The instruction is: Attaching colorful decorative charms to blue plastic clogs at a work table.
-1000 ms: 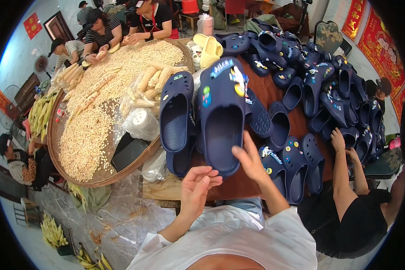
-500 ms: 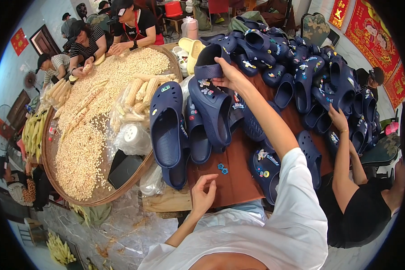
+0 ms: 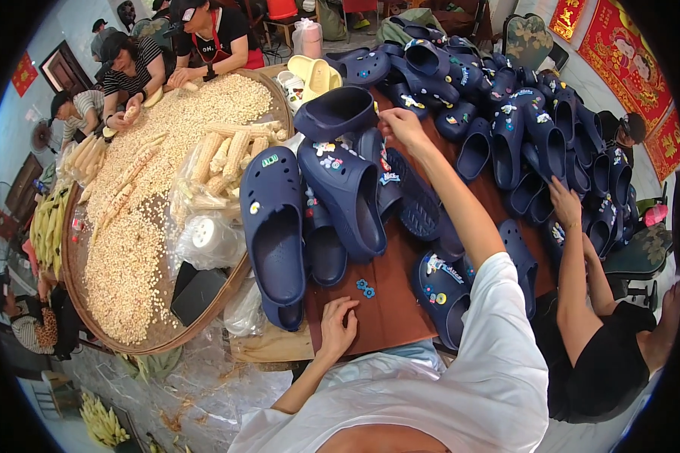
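My right hand (image 3: 400, 122) reaches far forward and grips a dark blue clog (image 3: 336, 112) by its heel, holding it above the table. My left hand (image 3: 338, 326) rests on the brown table (image 3: 389, 317) near its front edge, fingers apart, holding nothing. Two small blue charms (image 3: 366, 288) lie on the wood just beyond that hand. Several dark blue clogs with coloured charms (image 3: 340, 192) lie in a row in front of me; the largest (image 3: 273, 230) is at the left.
A big round woven tray (image 3: 140, 249) of corn kernels and cobs sits at the left, with people working around it. A large pile of blue clogs (image 3: 506, 113) fills the far right. Another person's arm (image 3: 574, 249) reaches in at the right. Yellow clogs (image 3: 315, 74) lie at the back.
My right hand carried a blue clog from close in front of me out to the far side of the table. My left hand dropped onto the table's near edge.
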{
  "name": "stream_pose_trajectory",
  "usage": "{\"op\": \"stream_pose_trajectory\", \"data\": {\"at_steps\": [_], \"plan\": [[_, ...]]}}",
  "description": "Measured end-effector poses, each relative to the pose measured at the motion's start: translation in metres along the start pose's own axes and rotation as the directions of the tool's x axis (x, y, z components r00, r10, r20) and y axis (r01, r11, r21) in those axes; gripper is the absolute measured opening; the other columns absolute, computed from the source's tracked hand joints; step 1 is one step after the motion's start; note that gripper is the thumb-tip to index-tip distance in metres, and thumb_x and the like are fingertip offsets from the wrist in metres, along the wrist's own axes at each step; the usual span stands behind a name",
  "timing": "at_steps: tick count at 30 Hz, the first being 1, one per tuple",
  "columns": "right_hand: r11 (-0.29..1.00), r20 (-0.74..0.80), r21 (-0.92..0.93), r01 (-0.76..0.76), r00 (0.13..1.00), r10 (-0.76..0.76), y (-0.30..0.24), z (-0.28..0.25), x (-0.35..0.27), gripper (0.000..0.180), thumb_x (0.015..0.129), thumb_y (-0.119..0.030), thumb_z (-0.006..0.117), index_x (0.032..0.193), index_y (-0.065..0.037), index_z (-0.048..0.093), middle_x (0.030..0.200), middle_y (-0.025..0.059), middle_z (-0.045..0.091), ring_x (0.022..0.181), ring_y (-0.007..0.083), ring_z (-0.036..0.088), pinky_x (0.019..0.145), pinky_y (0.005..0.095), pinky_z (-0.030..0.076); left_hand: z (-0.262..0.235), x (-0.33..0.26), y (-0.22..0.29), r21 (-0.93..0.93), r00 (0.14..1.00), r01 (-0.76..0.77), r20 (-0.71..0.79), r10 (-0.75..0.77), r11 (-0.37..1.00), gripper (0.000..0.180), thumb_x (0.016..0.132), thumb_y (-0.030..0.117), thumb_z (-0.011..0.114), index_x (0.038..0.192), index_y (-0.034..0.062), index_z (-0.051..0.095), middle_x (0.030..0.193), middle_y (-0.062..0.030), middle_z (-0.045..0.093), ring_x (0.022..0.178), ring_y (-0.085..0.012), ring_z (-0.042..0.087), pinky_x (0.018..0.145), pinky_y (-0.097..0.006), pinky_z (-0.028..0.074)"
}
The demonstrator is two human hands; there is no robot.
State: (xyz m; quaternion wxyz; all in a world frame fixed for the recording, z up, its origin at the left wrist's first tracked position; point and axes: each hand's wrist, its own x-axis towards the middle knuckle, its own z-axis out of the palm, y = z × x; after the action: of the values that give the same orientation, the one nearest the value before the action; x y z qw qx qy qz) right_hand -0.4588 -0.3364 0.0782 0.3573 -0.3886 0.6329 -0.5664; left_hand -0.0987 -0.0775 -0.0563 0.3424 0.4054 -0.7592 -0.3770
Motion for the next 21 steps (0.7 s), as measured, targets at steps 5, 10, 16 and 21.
{"op": "stream_pose_trajectory", "data": {"at_steps": [5,10,16,21], "plan": [[0.955,-0.328,-0.286,0.084,0.927,-0.18,0.039,-0.071,0.064,0.037,0.081,-0.025,0.07,0.107,0.0,0.064,0.096,0.0107,0.069,0.082,0.0201,0.068,0.067,0.0333,0.055,0.012,-0.004,-0.016,0.067,0.996,-0.085,0.025,0.084,0.994,0.023,0.08,0.002,0.062,0.101,0.0068,0.068,0.112,-0.0139,0.064,0.108,-0.0346,0.057,0.094,-0.044,0.045],[0.826,-0.483,-0.561,-0.058,0.833,-0.269,0.036,-0.078,0.107,0.054,0.08,-0.032,0.072,0.124,-0.009,0.052,0.114,0.0209,0.06,0.112,0.0361,0.056,0.097,0.0403,0.045,0.001,-0.003,-0.023,0.136,0.999,-0.047,-0.018,0.05,0.99,0.024,0.078,0.0,0.062,0.099,0.0087,0.07,0.11,-0.013,0.065,0.108,-0.0342,0.058,0.092,-0.043,0.047],[0.836,-0.642,-0.54,-0.099,0.69,-0.333,0.035,-0.115,0.167,0.069,0.078,-0.031,0.077,0.133,-0.008,0.042,0.13,0.0255,0.044,0.122,0.0412,0.047,0.1,0.0518,0.041,0.009,-0.009,-0.027,0.12,1.0,-0.008,-0.024,0.011,0.993,0.026,0.079,0.003,0.061,0.101,0.0124,0.072,0.11,-0.0108,0.068,0.107,-0.0312,0.063,0.093,-0.043,0.044],[0.826,-0.689,-0.552,-0.115,0.621,-0.374,0.041,-0.134,0.211,0.096,0.072,-0.048,0.081,0.135,0.008,0.035,0.131,0.0302,0.046,0.126,0.0444,0.042,0.104,0.0467,0.039,0.015,-0.014,-0.039,0.081,0.999,0.045,-0.028,-0.043,0.996,0.029,0.073,0.003,0.063,0.097,0.0132,0.075,0.106,-0.0111,0.07,0.104,-0.0309,0.067,0.085,-0.038,0.054]]}}
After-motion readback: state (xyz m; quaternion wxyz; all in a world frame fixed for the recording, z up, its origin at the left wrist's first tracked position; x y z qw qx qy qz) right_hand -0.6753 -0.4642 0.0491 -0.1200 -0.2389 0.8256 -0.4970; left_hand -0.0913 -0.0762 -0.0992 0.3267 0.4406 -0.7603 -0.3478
